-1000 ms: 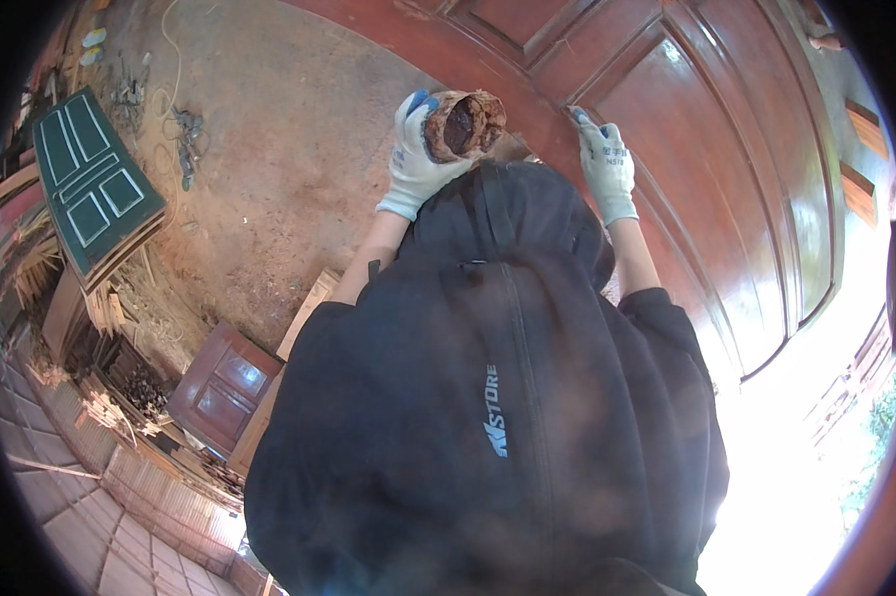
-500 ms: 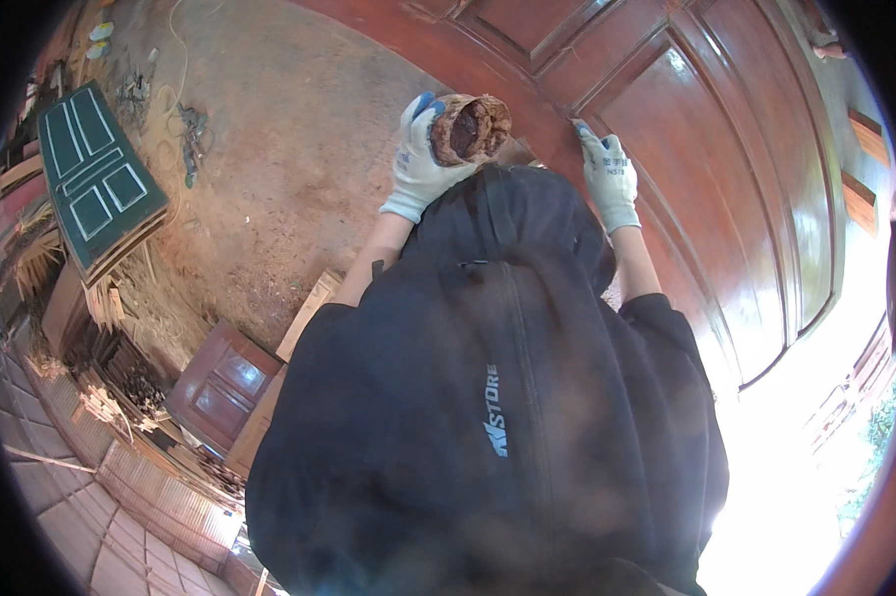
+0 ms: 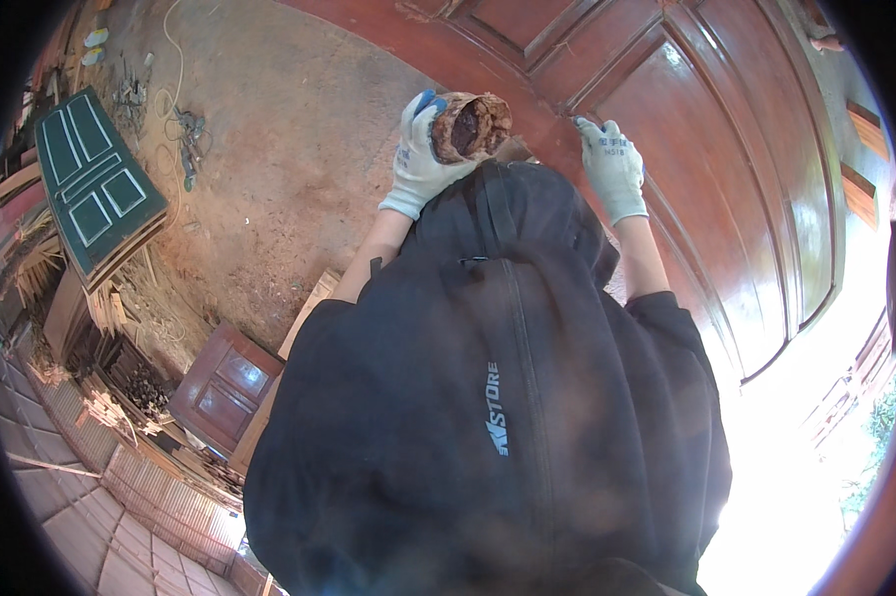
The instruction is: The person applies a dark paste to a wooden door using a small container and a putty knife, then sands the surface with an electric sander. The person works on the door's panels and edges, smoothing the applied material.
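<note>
My left hand (image 3: pixel 415 164), in a white and blue work glove, is wrapped round the side of a round container (image 3: pixel 450 139). Its wall is crusted brown, and dark reddish-brown stuff shows inside. My right hand (image 3: pixel 613 171) wears a matching glove and is over a large glossy red-brown panelled door (image 3: pixel 657 119). Its fingers are bent together with the tips near a panel's moulded edge; whatever they hold, if anything, is too small to make out.
A dark green door (image 3: pixel 95 184) with white-outlined panels lies on a stack at the left. Behind it are a hose (image 3: pixel 178 50) and tools (image 3: pixel 190 139) on the dirt floor. A smaller brown panelled piece (image 3: pixel 226 385) and scrap wood (image 3: pixel 120 402) are at lower left.
My right hand has turned a little, its wrist shifting right while the fingertips stay by the panel edge. My left hand and the container have hardly moved.
</note>
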`<state>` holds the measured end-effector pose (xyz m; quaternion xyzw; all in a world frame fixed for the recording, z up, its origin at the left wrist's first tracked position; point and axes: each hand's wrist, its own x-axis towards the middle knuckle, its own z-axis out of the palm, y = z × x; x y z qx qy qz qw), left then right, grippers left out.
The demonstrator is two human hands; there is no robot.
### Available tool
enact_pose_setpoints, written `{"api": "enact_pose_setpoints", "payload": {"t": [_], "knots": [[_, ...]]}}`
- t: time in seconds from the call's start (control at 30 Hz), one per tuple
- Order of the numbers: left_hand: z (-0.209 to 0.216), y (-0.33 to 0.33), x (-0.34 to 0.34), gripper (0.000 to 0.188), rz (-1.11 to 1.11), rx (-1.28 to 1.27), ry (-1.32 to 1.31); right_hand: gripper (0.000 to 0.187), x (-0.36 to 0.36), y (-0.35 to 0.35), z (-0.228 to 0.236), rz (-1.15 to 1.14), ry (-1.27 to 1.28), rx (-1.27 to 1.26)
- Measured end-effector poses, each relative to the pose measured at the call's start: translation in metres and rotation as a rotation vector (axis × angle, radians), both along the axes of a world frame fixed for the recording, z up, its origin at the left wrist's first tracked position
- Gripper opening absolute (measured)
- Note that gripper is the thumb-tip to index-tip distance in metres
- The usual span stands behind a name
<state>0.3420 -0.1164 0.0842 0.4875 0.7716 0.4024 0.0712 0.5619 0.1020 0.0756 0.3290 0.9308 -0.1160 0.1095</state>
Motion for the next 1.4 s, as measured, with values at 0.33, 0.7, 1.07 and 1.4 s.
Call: {"api": "enact_pose_setpoints", "payload": {"t": [0.33, 0.7, 1.07, 1.4], "knots": [[0.001, 0.001, 0.001, 0.100, 0.031, -0.021, -0.020, 0.032, 0.006, 0.004, 0.004, -0.082, 0.008, -0.101], [0.000, 0.001, 0.002, 0.102, 0.057, -0.006, -0.018, 0.032, -0.012, -0.001, -0.005, -0.152, 0.081, -0.017], [0.001, 0.001, 0.003, 0.101, 0.046, 0.014, -0.040, 0.021, -0.040, -0.006, 0.011, -0.106, -0.080, 0.018], [-0.003, 0.000, 0.004, 0.100, 0.079, 0.019, -0.030, 0.029, -0.025, -0.005, 0.013, -0.122, -0.062, 0.000]]}}
